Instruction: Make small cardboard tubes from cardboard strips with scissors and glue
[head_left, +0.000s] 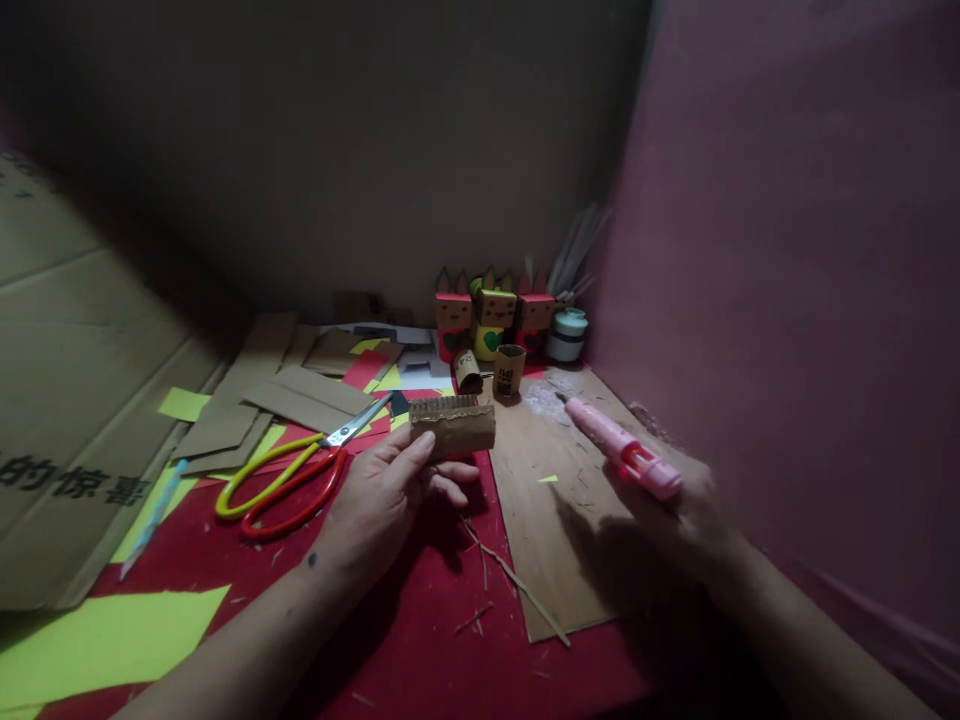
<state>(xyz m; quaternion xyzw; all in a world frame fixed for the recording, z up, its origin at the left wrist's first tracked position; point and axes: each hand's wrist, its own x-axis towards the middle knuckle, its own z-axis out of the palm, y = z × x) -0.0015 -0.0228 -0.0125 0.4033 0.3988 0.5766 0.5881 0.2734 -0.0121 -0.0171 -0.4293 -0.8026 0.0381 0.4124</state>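
Observation:
A folded piece of corrugated cardboard [457, 430] with a ridged upper edge is held in my left hand [390, 485], the thumb on its front and the other fingers beneath. On the right, my right hand [686, 515] is wrapped round a pink glue gun [619, 450] with a small red light. The gun's tip points up and left, apart from the cardboard piece. Two small cardboard tubes stand or lie beyond: one upright [508, 371], the other tipped over [468, 372].
Yellow-and-red scissors [300, 480] lie left of my left hand, by cardboard strips [307, 392] and yellow paper [105, 640]. A cardboard sheet [540, 560] lies under the right side. Several decorated figures [493, 320] and a pale jar [568, 338] stand behind.

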